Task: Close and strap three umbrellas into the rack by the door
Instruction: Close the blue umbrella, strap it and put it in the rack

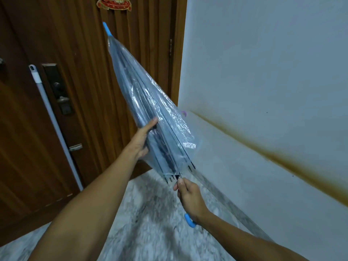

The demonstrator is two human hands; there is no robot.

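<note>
A clear plastic umbrella [150, 110] with black ribs is folded down and held slanted, its blue tip [106, 28] pointing up toward the door. My left hand [142, 138] cups the loose canopy from the left side. My right hand [189, 196] grips the shaft just below the rib ends, and the blue curved handle [189, 221] sticks out under my wrist. The canopy hangs loose, with no strap wrapped around it. No rack is in view. A small purple loop [184, 113] peeks out behind the canopy.
A brown wooden door [84, 72] with a lock plate [60, 91] fills the left. A white mop or broom pole [54, 125] leans against it. A white wall [263, 72] with a brown stain band stands on the right. The floor [150, 223] is grey marble.
</note>
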